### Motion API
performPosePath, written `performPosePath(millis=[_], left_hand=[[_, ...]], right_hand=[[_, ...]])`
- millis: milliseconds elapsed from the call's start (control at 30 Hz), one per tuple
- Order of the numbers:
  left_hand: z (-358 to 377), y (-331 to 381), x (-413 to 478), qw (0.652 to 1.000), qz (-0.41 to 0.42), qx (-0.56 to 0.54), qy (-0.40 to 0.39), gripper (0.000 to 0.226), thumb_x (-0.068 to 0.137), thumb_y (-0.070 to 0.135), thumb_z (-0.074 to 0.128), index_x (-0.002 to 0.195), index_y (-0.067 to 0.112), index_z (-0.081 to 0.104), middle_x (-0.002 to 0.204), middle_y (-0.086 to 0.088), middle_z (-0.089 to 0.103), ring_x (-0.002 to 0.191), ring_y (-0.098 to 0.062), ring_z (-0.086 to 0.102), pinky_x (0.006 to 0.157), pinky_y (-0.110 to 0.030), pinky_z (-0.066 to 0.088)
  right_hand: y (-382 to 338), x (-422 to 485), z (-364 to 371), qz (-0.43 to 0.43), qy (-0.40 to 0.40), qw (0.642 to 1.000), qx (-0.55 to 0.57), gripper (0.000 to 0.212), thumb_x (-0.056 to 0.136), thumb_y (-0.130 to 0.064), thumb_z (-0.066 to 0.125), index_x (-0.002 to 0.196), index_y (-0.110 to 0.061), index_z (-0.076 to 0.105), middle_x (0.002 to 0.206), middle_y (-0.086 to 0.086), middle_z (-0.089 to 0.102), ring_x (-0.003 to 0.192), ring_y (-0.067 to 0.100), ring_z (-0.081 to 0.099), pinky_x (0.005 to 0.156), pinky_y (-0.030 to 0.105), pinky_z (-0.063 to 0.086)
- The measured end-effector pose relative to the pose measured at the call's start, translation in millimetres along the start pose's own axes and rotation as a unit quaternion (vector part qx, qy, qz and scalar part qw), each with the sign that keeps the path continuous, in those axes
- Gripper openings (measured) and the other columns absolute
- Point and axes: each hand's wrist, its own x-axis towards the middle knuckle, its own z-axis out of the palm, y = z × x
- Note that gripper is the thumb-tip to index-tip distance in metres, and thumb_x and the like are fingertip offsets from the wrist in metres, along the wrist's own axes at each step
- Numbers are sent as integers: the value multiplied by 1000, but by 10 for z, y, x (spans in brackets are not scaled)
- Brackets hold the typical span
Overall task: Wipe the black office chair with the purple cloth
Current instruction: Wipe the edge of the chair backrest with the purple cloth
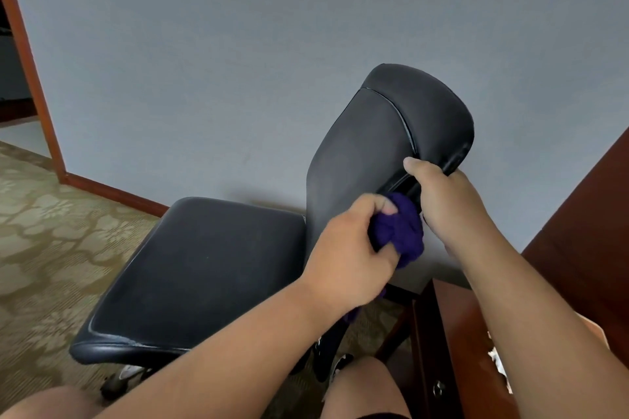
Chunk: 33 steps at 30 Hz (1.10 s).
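Head | left hand (354, 248) grips purple cloth (405, 231) | right hand (446, 201) grips chair (211, 258)

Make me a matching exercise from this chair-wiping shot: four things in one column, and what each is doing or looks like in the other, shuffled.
1 left hand
2 right hand
3 seat
4 wooden desk

A grips the backrest edge
B reddish-brown, far right
C grips the purple cloth
D black, scuffed front rim

Pairs: 1-C, 2-A, 3-D, 4-B

The black office chair (204, 265) stands on patterned beige carpet (51, 248), just beside reddish wooden furniture (452, 316).
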Motion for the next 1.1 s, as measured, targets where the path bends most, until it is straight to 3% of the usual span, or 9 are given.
performPosePath(millis=[67, 167, 300, 533, 700, 867, 967, 1100], left_hand=[[-3, 67, 99, 1000, 7, -17, 4, 31, 81, 15, 70, 98, 37, 55, 80, 13, 67, 65, -1, 62, 58, -11, 47], [-8, -19, 47, 1000, 10, -18, -17, 34, 80, 10, 67, 97, 36, 52, 76, 10, 65, 56, -1, 55, 55, -13, 45], [7, -237, -122, 999, 8, 12, -30, 36, 78, 10, 65, 95, 37, 49, 80, 9, 65, 60, -2, 52, 60, -14, 43], [-38, -596, -394, 990, -32, 109, -89, 32, 80, 9, 65, 98, 31, 49, 87, 5, 65, 79, -15, 59, 77, -40, 50], [-81, -349, -323, 997, -10, 52, -48, 30, 77, 16, 65, 96, 34, 49, 81, 6, 65, 62, -6, 55, 60, -26, 49], [-62, -125, -70, 994, 45, 88, -41, 33, 80, 18, 66, 101, 34, 46, 94, 8, 64, 82, -12, 59, 74, -35, 50], [-52, -182, -13, 992, 54, 105, -48, 35, 81, 13, 65, 103, 31, 45, 100, 2, 63, 89, -15, 58, 79, -38, 49], [-36, -308, -117, 993, 48, 99, -35, 34, 81, 16, 63, 99, 37, 42, 106, 9, 65, 98, -13, 58, 84, -31, 47]], right_hand=[[-1, -8, -1, 5, -5, 1000, -1, 33, 86, -51, 61, 111, -31, 61, 98, -17, 65, 90, 6, 61, 69, 27, 43], [11, -4, -17, 2, -4, 1000, 4, 31, 86, -51, 61, 112, -34, 59, 99, -23, 63, 90, -1, 58, 67, 22, 40], [16, 0, -18, 2, -3, 1000, 1, 30, 85, -51, 62, 111, -37, 58, 98, -26, 61, 89, -5, 55, 67, 19, 38], [-13, -4, -16, 18, -2, 1000, -14, 36, 84, -55, 60, 113, -35, 59, 102, -19, 62, 94, 5, 58, 69, 28, 40], [-19, -4, -2, 15, -2, 1000, -9, 35, 85, -53, 61, 115, -35, 58, 104, -18, 63, 92, 5, 58, 79, 33, 40], [-16, -6, 1, 7, -1, 1000, -2, 29, 86, -49, 62, 112, -36, 57, 100, -24, 61, 90, -3, 55, 76, 30, 39], [-14, -10, -5, 11, -2, 1000, -4, 34, 86, -50, 62, 116, -32, 60, 103, -18, 64, 94, 5, 59, 80, 32, 41], [-5, -1, -5, 12, -3, 1000, -8, 34, 86, -51, 62, 115, -33, 58, 102, -21, 61, 93, 6, 58, 80, 32, 39]])
